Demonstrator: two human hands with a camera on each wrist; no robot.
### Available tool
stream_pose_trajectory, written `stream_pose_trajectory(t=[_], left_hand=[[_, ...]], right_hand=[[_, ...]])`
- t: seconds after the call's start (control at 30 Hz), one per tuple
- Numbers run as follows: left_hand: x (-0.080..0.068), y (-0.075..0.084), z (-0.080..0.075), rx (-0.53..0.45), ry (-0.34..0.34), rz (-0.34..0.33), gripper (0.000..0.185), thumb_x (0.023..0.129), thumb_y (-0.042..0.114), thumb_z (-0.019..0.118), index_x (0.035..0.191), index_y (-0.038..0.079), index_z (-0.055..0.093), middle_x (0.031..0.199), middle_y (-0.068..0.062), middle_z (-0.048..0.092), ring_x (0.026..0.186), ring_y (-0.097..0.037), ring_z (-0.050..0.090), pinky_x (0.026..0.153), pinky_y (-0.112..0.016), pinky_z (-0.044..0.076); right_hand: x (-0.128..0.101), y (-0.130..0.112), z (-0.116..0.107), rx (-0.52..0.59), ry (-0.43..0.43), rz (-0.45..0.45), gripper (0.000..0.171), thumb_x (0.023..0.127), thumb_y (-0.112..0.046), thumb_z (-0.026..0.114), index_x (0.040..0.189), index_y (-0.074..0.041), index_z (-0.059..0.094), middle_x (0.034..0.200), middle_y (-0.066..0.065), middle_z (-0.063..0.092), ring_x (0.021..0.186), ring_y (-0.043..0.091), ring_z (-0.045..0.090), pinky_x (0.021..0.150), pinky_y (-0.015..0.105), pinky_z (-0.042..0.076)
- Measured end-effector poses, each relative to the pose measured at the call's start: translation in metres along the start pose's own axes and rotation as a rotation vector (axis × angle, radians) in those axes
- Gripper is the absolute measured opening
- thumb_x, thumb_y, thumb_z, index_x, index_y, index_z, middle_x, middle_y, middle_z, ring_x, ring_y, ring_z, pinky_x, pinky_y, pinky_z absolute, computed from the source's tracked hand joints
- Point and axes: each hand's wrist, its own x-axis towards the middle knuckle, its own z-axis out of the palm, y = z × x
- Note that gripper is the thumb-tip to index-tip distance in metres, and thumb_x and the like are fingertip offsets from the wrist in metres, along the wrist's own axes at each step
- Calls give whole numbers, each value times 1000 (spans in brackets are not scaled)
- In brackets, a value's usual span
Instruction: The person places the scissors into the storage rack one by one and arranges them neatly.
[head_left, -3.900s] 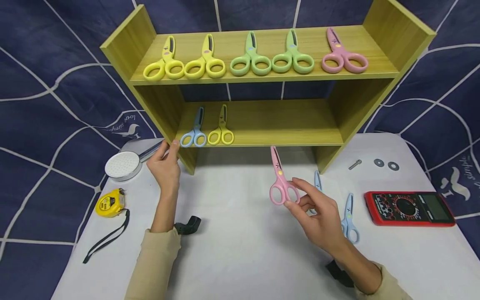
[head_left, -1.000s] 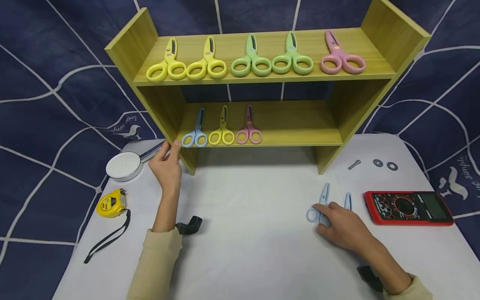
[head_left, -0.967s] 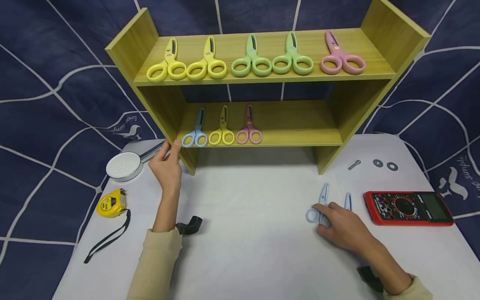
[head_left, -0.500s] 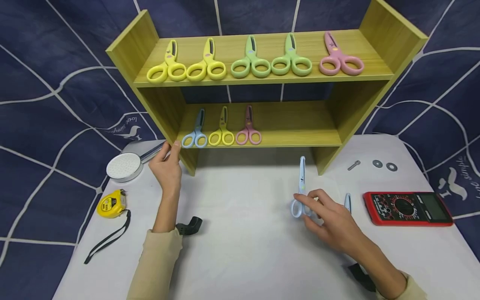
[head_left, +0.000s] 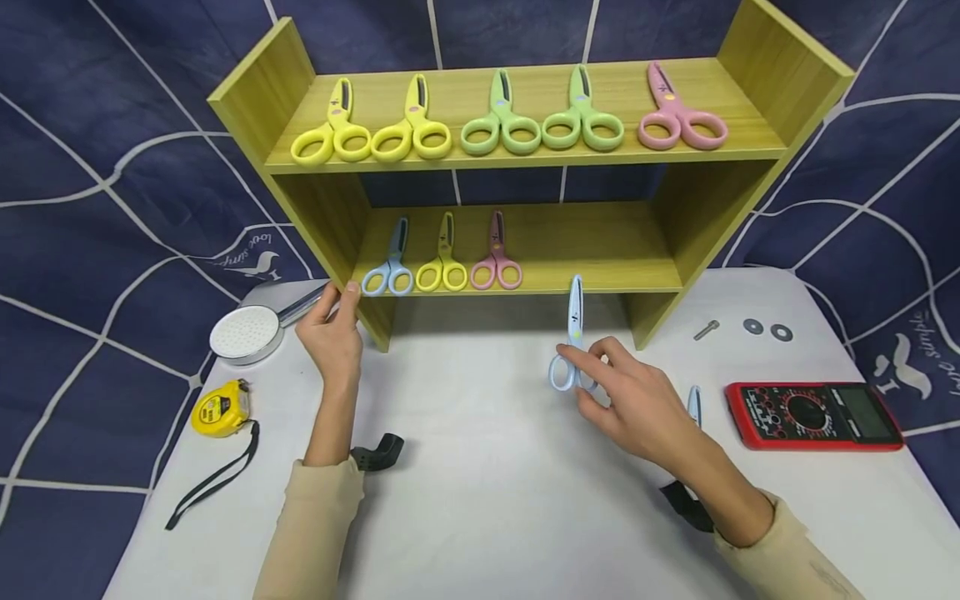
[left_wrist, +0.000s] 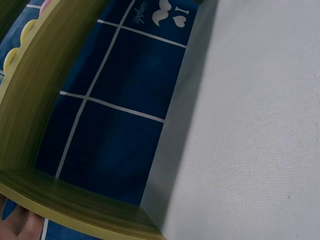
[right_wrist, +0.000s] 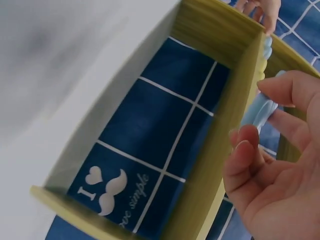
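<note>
My right hand (head_left: pixel 633 404) pinches light blue scissors (head_left: pixel 575 321) by the handle loops, blades pointing away, just in front of the lower shelf. In the right wrist view the thumb and fingers hold the blue handles (right_wrist: pixel 260 109). At the wooden shelf's left side panel (head_left: pixel 318 212), my left hand (head_left: pixel 333 333) grips the edge; only its fingers (left_wrist: pixel 22 225) show in the left wrist view. On the lower board lie blue scissors (head_left: pixel 390 262), yellow scissors (head_left: pixel 444 258) and pink scissors (head_left: pixel 497 258). Another blue pair (head_left: pixel 694 406) lies on the table, partly hidden by my right hand.
The upper board holds several larger scissors (head_left: pixel 501 117) in yellow, green and pink. A shower head (head_left: pixel 246 333) and tape measure (head_left: pixel 221 408) lie left. On the right are a red multimeter (head_left: pixel 813 415), a bolt (head_left: pixel 707 330) and two washers (head_left: pixel 782 332).
The pink scissors went from my right hand onto the lower board. My right hand then picked up blue scissors from the table and carried them up and left. The left hand stayed put.
</note>
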Motion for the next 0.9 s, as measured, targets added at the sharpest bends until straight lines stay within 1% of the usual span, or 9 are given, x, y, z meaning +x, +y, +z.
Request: stream_pose_trajectory(t=[0.13,0.27,0.4,0.5,0.6,0.7,0.83,0.9], left_hand=[[0,0,-1,15,0,3,25,88,9,73,112,4,74,99,-7,73,75,-17,72,64,-19,56],[0,0,-1,16,-2,12,24,88,9,73,112,4,74,97,-7,72,72,-17,71,62,-19,55],[0,0,0,8,-2,18,24,88,8,73,112,4,74,96,-7,73,71,-17,72,62,-20,56],[0,-1,0,1,-1,14,24,88,8,73,112,4,74,97,-8,73,74,-18,72,65,-20,57],[0,-2,0,0,0,16,24,88,8,73,112,4,74,98,-10,73,74,-18,72,65,-21,57],[0,-2,0,6,-2,22,24,88,9,73,112,5,74,99,-11,72,73,-18,72,64,-21,56],[-1,-2,0,14,-6,17,24,89,9,73,113,7,74,100,-10,72,74,-19,72,65,-21,57],[0,-1,0,13,-12,13,24,89,9,73,113,7,73,101,-10,72,74,-19,72,65,-21,57]], right_hand=[[16,-2,1,9,61,28,58,82,-7,76,136,-11,58,101,8,62,57,10,42,46,24,38],[35,0,3,70,175,55,60,83,-5,79,138,-6,56,107,13,67,58,10,47,46,26,40],[54,5,7,121,306,57,55,84,-7,78,135,-1,58,107,16,69,55,10,48,46,29,39],[66,8,10,138,372,60,50,86,-8,78,132,1,60,106,16,70,53,12,49,46,30,39],[74,9,12,145,393,80,47,87,-8,76,131,0,61,110,16,70,53,14,51,47,32,40],[79,10,13,140,382,112,47,88,-9,75,132,-1,61,112,17,69,53,15,51,48,33,40],[81,13,14,128,355,159,48,88,-9,75,133,-1,60,108,16,70,53,15,51,50,35,41],[81,15,15,125,347,179,48,88,-9,75,133,-1,60,104,15,70,54,16,53,51,37,42]])
